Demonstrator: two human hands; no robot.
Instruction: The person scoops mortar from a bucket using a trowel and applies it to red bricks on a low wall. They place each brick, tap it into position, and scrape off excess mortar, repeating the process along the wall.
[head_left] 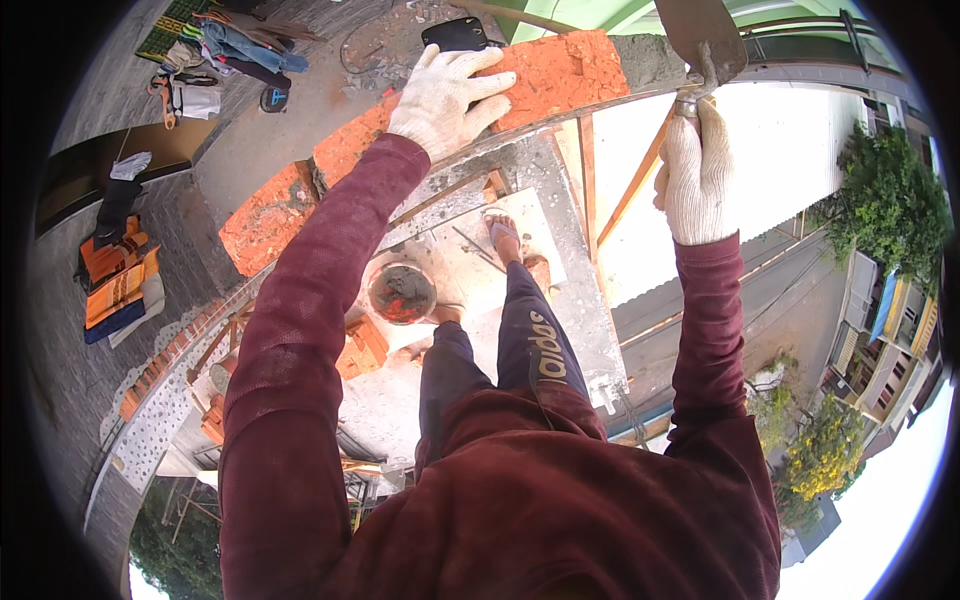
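Note:
My left hand (455,102), in a white knit glove, rests on a row of orange bricks with its fingers spread. Right of its fingertips lies an orange brick (570,78), and grey mortar (650,64) covers the row just beyond that. My right hand (698,175), gloved the same way, is closed round the handle of a trowel (700,38). The trowel's blade is raised at the right end of the mortar, and some mortar clings near its neck. Further left along the row sits another brick (265,220).
Below me, a bucket of mortar (402,293) stands by my feet on a pale platform, with loose bricks (362,348) beside it. Wooden props (588,185) rise past the platform's edge, above a road. Beyond the wall are a black case (455,34) and piled clothes (245,45).

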